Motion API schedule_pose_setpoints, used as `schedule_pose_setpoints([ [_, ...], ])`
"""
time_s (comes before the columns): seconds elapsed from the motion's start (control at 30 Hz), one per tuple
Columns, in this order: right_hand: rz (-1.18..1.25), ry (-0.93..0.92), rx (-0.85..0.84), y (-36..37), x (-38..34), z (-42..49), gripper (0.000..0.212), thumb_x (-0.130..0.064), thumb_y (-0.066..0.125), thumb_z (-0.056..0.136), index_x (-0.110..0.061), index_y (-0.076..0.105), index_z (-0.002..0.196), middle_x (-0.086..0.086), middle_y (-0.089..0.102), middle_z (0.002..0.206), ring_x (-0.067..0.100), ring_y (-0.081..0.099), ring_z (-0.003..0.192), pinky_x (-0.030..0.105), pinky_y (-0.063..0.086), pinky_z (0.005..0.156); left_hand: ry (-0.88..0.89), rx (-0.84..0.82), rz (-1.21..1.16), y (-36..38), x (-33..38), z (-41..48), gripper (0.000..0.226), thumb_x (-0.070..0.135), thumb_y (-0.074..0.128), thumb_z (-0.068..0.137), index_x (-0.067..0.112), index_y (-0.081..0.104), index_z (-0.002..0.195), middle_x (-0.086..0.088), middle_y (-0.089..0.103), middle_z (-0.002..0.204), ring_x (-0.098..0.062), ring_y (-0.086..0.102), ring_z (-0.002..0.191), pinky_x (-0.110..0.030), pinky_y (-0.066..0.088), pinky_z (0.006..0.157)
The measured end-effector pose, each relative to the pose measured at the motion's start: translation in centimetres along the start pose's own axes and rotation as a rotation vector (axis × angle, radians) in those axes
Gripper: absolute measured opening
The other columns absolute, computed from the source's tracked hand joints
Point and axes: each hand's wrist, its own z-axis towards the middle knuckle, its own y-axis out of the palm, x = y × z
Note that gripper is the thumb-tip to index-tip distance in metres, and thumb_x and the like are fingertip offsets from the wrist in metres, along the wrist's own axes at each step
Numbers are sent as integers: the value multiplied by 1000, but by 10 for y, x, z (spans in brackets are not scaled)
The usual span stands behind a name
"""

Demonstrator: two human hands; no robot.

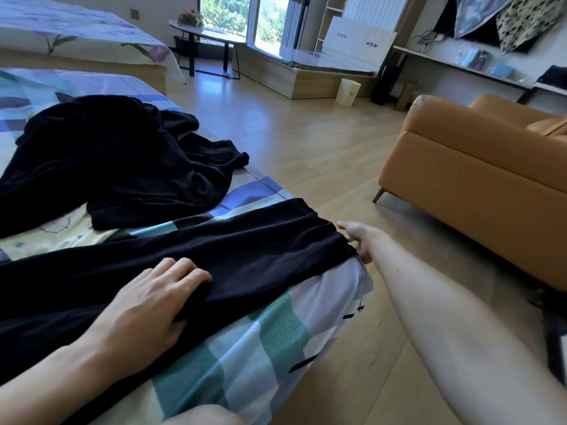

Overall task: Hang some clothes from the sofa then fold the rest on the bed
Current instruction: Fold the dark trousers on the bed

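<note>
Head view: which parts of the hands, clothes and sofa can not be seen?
All in the head view:
Right hand: fingertips, behind the garment's gathered end.
Left hand: thumb, under a fold.
Garment: far end, cut by the left edge.
Sofa: seat, cut by the right edge.

Left hand [147,305] palm down, right hand [360,240] outstretched, fingers of both gripping the black garment [245,246].

white bin [348,92], round table [196,30], pink flowers [189,17]
</note>
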Motion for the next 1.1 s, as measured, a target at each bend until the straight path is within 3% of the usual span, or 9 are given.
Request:
schedule_pose_setpoints([
  [0.2,87,-57,-28,9,9,-7,29,-28,62,99,-5,49,84,6,50,81,24,52,67,35,46,56,79,-18,58,15,43,61,57,20,63,73,30,54,128,10,57,120,-18,57,108,-35,52,85],
  [0.37,283,-155,-78,10,9,13,14,-17,56,100,-4,59,105,11,56,102,23,52,72,26,50,43,80,-3,82,36,95,125,54,11,53,83,26,45,134,5,53,125,-21,52,117,-36,45,91],
  [0.47,589,-263,-78,6,3,22,18,1,51,98,-16,55,100,13,56,96,20,53,71,23,48,37,31,8,95,40,114,152,48,5,55,84,21,46,128,3,57,114,-23,55,109,-32,41,78],
  [0.6,986,-511,2,-22,-11,18,39,20,48,86,-17,59,94,15,59,86,28,59,73,36,53,62,-17,68,90,28,118,172,20,6,49,89,20,51,103,0,66,92,-29,65,90,-36,34,62],
  [0.77,1239,-707,98,-70,-1,-2,39,18,51,87,-18,62,96,12,63,97,27,63,81,43,55,79,-23,215,30,20,113,178,15,24,46,96,25,58,106,-2,67,83,-32,64,80,-37,34,58],
  [0.87,1096,-650,185,-69,24,8,40,21,49,85,-14,63,101,14,62,100,23,64,78,29,57,60,54,75,-30,29,110,172,29,42,43,96,26,60,113,3,68,112,-26,62,108,-40,50,80],
  [0.93,767,-439,210,-57,47,25,41,18,44,89,-8,60,116,20,59,104,19,64,67,26,53,53,73,-204,-20,40,108,163,51,58,40,96,30,51,138,3,43,154,-24,36,144,-43,36,112],
  [1.0,328,-170,191,-42,67,34,34,1,47,99,-4,54,132,23,58,119,21,69,77,30,58,68,52,-349,-80,50,106,154,66,68,37,96,34,34,153,4,12,168,-19,6,155,-48,14,124],
  [1.1,-66,77,-9,-24,77,22,56,-54,48,100,-6,58,127,14,64,127,30,66,111,41,52,91,24,-276,-285,53,101,150,59,67,26,96,40,44,145,7,15,168,-14,4,155,-50,7,125],
])
